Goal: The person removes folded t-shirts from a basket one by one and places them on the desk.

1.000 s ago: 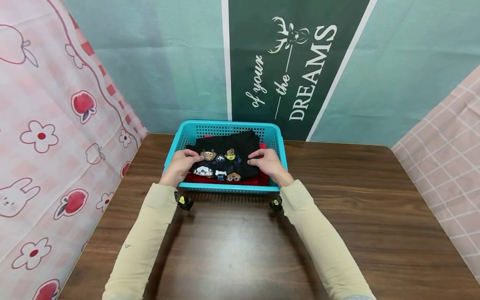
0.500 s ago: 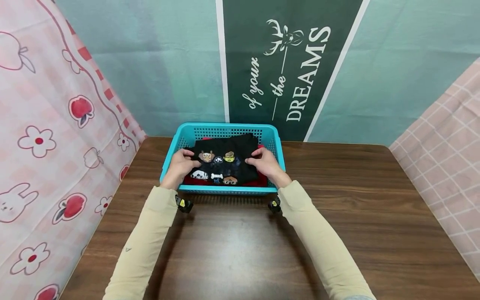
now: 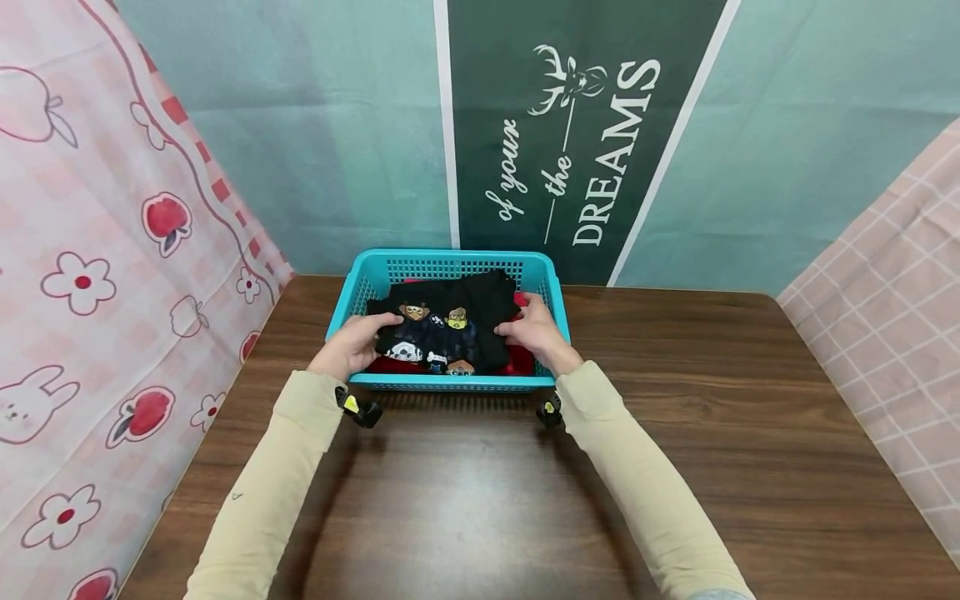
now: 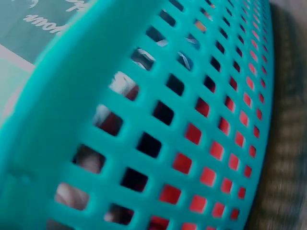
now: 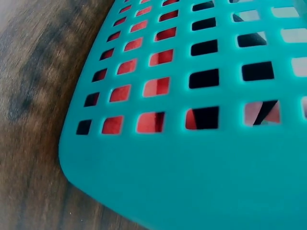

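Note:
A folded black garment (image 3: pixel 472 312) printed with cartoon dog faces lies on red cloth (image 3: pixel 521 360) inside a turquoise plastic basket (image 3: pixel 450 381). At the garment's left edge, my left hand (image 3: pixel 356 342) grips the fabric, with a thumb or finger along the top and the rest mostly hidden. On the opposite side my right hand (image 3: pixel 538 335) holds the right edge between thumb and fingers. The left wrist view shows the basket's perforated wall (image 4: pixel 158 110), with bits of the hand behind the holes. In the right wrist view, red and black fabric shows through the wall (image 5: pixel 182 163).
The basket stands at the back of a brown wooden table (image 3: pixel 465 492), near a green wall hanging (image 3: pixel 585 167) with white lettering. A pink patterned curtain (image 3: pixel 112 292) borders the left side, and a pink checked cloth (image 3: pixel 892 325) the right.
My left hand has turned and lowered at the garment's left edge. The right fingers have spread farther around its right edge. The garment has shifted slightly toward me, and its front creases more.

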The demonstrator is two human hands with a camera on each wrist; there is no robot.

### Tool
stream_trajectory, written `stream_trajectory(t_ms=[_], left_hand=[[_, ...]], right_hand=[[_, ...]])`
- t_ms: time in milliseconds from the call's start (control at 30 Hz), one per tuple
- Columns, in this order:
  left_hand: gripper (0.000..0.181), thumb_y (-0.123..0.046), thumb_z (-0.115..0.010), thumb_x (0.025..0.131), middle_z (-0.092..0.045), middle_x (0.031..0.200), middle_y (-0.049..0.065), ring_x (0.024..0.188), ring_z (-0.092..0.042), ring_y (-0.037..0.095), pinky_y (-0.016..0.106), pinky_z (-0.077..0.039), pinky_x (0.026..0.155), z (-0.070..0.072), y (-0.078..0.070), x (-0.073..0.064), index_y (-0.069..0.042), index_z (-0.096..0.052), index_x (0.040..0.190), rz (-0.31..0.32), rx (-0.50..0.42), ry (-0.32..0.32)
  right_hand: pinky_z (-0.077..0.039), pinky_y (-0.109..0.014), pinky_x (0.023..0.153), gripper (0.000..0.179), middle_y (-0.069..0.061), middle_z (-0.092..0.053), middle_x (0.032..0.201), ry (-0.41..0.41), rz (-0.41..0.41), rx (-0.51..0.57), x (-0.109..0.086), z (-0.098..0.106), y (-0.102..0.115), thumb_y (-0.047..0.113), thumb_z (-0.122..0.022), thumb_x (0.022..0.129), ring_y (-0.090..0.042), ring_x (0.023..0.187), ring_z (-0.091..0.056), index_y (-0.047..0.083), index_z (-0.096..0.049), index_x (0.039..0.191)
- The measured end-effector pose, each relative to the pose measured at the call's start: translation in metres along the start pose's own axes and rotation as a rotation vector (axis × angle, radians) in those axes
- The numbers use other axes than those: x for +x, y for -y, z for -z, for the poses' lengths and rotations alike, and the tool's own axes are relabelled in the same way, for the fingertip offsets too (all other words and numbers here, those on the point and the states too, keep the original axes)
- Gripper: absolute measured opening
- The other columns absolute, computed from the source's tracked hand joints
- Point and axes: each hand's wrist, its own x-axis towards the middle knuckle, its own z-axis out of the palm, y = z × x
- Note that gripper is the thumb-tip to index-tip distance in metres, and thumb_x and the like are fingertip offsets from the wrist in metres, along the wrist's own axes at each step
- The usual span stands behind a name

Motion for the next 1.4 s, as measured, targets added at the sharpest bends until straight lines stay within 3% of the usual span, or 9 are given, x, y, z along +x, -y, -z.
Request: stream_trajectory(t_ms=[100, 267, 467, 633, 733, 800, 1033, 1233, 1400], left_hand=[[0.077, -0.006, -0.052, 0.094, -0.038, 0.141, 0.014, 0.090, -0.057, 0.008, 0.018, -0.049, 0.072, -0.001, 0.001, 0.003, -0.008, -0.005, 0.154, -0.033, 0.082, 0.032], [0.086, -0.001, -0.052, 0.091, -0.006, 0.158, 0.018, 0.120, -0.041, 0.031, 0.037, -0.041, 0.095, 0.000, 0.000, 0.008, -0.023, 0.001, 0.155, -0.075, 0.289, 0.008], [0.075, -0.016, -0.056, 0.096, -0.004, 0.161, 0.014, 0.146, -0.018, 0.037, 0.056, -0.020, 0.117, -0.003, -0.005, 0.011, -0.020, -0.010, 0.155, -0.127, 0.441, 0.013], [0.074, -0.001, -0.055, 0.091, -0.007, 0.162, 0.013, 0.143, -0.023, 0.037, 0.052, -0.031, 0.110, -0.007, -0.007, 0.014, -0.021, -0.020, 0.153, -0.239, 0.451, -0.016], [0.076, 0.007, -0.052, 0.088, -0.007, 0.162, 0.012, 0.136, -0.029, 0.039, 0.048, -0.036, 0.098, -0.008, -0.008, 0.014, -0.024, -0.026, 0.153, -0.271, 0.478, -0.007], [0.076, 0.007, -0.052, 0.087, -0.009, 0.162, 0.011, 0.136, -0.030, 0.038, 0.048, -0.036, 0.097, -0.008, -0.010, 0.013, -0.025, -0.028, 0.152, -0.271, 0.492, 0.006], [0.072, 0.000, -0.055, 0.088, -0.012, 0.162, 0.008, 0.133, -0.033, 0.034, 0.044, -0.035, 0.097, -0.009, -0.014, 0.008, -0.024, -0.032, 0.152, -0.311, 0.527, 0.052], [0.057, -0.019, -0.061, 0.093, -0.018, 0.161, 0.006, 0.146, -0.022, 0.032, 0.055, -0.026, 0.114, -0.004, -0.010, 0.010, -0.023, -0.042, 0.147, -0.357, 0.523, 0.034], [0.064, -0.009, -0.061, 0.091, -0.008, 0.163, 0.005, 0.147, -0.014, 0.032, 0.057, -0.022, 0.116, -0.004, -0.006, 0.012, -0.025, -0.037, 0.148, -0.306, 0.459, 0.104]], right_hand=[[-0.057, -0.031, 0.079, 0.090, -0.018, -0.023, 0.156, 0.039, -0.012, -0.018, 0.001, -0.001, -0.001, -0.003, -0.065, 0.084, -0.020, 0.084, -0.059, 0.005, -0.008, 0.152], [-0.053, -0.026, 0.064, 0.093, -0.010, -0.006, 0.162, 0.106, 0.018, -0.105, 0.001, -0.002, -0.001, -0.003, -0.061, 0.085, -0.016, 0.061, -0.053, 0.016, -0.004, 0.155], [-0.050, -0.030, 0.062, 0.077, -0.013, -0.023, 0.156, 0.162, 0.109, -0.265, -0.001, -0.001, -0.002, -0.004, -0.056, 0.086, -0.021, 0.067, -0.051, 0.021, -0.026, 0.152], [-0.044, -0.027, 0.058, 0.055, -0.014, -0.056, 0.110, 0.136, 0.163, -0.390, 0.000, -0.001, -0.002, 0.002, -0.054, 0.089, -0.018, 0.054, -0.045, 0.012, -0.043, 0.143], [-0.039, -0.028, 0.057, 0.049, -0.005, -0.049, 0.073, 0.092, 0.193, -0.405, 0.001, 0.000, 0.000, 0.007, -0.056, 0.091, -0.014, 0.048, -0.037, 0.010, -0.047, 0.140], [-0.038, -0.029, 0.060, 0.046, -0.003, -0.044, 0.066, 0.065, 0.215, -0.406, 0.002, 0.001, 0.000, 0.010, -0.057, 0.093, -0.014, 0.048, -0.031, 0.010, -0.049, 0.138], [-0.041, -0.036, 0.084, 0.034, -0.013, -0.060, 0.121, 0.000, 0.279, -0.412, 0.005, 0.000, 0.001, 0.020, -0.061, 0.095, -0.024, 0.086, -0.049, 0.010, -0.060, 0.127], [-0.044, -0.038, 0.085, 0.021, -0.010, -0.060, 0.126, -0.053, 0.312, -0.376, 0.003, -0.006, -0.001, 0.021, -0.066, 0.091, -0.025, 0.102, -0.051, 0.011, -0.065, 0.110], [-0.044, -0.044, 0.094, 0.019, -0.009, -0.058, 0.129, -0.070, 0.300, -0.335, 0.000, -0.006, -0.003, 0.016, -0.068, 0.089, -0.026, 0.114, -0.050, 0.011, -0.065, 0.107]])
